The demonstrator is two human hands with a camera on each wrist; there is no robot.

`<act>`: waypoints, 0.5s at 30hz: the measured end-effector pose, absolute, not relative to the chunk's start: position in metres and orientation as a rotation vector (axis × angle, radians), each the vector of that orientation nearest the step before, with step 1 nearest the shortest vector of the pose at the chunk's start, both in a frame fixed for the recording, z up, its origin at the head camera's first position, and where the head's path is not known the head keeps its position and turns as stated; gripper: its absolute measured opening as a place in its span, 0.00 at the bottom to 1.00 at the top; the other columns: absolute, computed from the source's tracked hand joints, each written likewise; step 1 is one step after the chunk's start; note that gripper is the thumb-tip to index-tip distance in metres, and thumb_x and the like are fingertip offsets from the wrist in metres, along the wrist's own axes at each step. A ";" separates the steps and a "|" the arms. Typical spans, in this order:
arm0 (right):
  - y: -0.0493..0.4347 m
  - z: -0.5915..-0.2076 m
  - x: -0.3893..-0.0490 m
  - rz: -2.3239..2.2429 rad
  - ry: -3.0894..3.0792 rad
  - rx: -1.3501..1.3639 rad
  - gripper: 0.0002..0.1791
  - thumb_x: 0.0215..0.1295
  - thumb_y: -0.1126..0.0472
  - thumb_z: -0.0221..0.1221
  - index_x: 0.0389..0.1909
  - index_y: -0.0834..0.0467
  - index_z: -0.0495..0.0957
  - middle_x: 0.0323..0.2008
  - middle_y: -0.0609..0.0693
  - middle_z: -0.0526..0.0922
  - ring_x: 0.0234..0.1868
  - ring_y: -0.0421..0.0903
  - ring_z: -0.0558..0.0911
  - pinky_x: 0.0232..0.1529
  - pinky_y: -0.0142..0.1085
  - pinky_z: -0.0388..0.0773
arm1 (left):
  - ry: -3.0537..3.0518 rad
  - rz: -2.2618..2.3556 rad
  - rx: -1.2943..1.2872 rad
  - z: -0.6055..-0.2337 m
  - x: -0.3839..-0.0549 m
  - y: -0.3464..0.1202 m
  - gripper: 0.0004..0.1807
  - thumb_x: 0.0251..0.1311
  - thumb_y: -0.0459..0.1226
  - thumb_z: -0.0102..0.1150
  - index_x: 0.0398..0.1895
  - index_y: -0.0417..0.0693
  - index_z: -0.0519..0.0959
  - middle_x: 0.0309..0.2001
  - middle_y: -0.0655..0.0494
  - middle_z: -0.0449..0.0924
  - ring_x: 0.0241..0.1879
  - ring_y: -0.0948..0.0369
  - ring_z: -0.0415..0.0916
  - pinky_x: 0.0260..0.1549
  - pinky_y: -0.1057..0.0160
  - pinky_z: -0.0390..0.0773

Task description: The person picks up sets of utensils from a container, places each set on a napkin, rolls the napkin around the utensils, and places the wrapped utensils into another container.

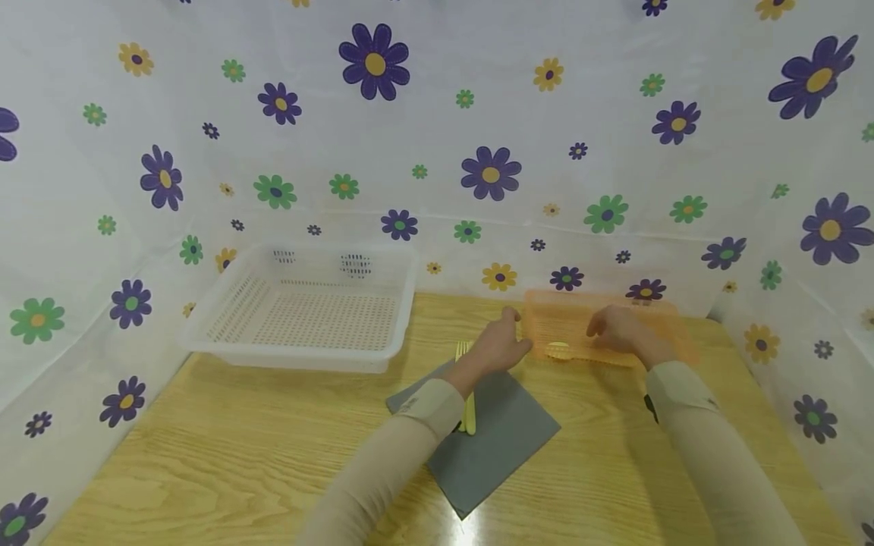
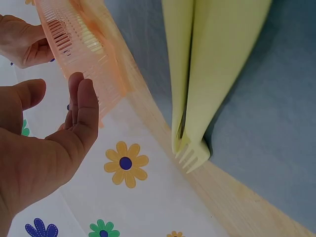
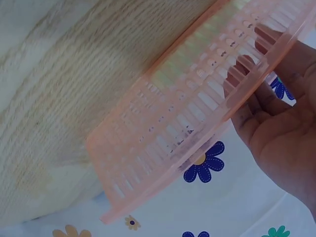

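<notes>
My right hand [image 1: 620, 331] reaches over the rim of an orange slotted basket [image 1: 672, 334], its fingers bent down inside. No utensil shows in its fingers. A yellow utensil with a rounded, spoon-like head [image 1: 558, 349] lies in the basket, seen through the near wall. Just left of the basket hovers my left hand [image 1: 493, 345], thumb apart from its loosely bent fingers and nothing between them. Below that wrist, a yellow fork [image 2: 191, 157] and a second yellow utensil [image 2: 178, 74] lie side by side on a folded grey cloth [image 1: 488, 447]. My left forearm partly covers them.
A large white slotted basket [image 1: 293, 360] stands at the back left of the wooden table [image 1: 225, 455]. Flower-printed white sheeting [image 1: 437, 114] encloses the back and sides, close behind both baskets.
</notes>
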State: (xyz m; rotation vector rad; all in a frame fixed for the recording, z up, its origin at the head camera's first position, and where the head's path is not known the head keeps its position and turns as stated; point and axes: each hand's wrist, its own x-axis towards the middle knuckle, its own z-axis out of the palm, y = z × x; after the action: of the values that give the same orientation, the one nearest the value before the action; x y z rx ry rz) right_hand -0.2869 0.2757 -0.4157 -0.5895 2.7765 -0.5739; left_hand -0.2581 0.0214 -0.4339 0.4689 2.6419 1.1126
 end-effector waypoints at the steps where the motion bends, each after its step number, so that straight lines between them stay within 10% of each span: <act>1: 0.276 -0.415 -0.288 -0.566 2.765 -0.603 0.11 0.61 0.70 0.60 0.43 0.70 0.83 0.43 0.67 0.84 0.45 0.63 0.81 0.47 0.53 0.80 | 2.640 1.117 0.452 -0.434 -0.259 0.023 0.28 0.72 0.40 0.52 0.69 0.39 0.58 0.16 0.60 0.61 0.13 0.64 0.57 0.15 0.66 0.61; 15: 0.279 -0.418 -0.303 -0.297 2.704 -0.578 0.11 0.60 0.68 0.60 0.40 0.70 0.82 0.39 0.64 0.84 0.41 0.61 0.82 0.48 0.53 0.79 | 2.660 1.053 0.462 -0.440 -0.261 0.040 0.27 0.72 0.41 0.52 0.68 0.41 0.57 0.17 0.59 0.63 0.13 0.64 0.59 0.14 0.67 0.61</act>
State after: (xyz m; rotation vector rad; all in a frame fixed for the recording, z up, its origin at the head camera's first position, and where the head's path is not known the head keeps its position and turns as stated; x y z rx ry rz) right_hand -0.3035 0.2789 -0.4180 -0.5785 2.7042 -0.2969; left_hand -0.2605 0.0401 -0.4396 0.4624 2.6598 1.0533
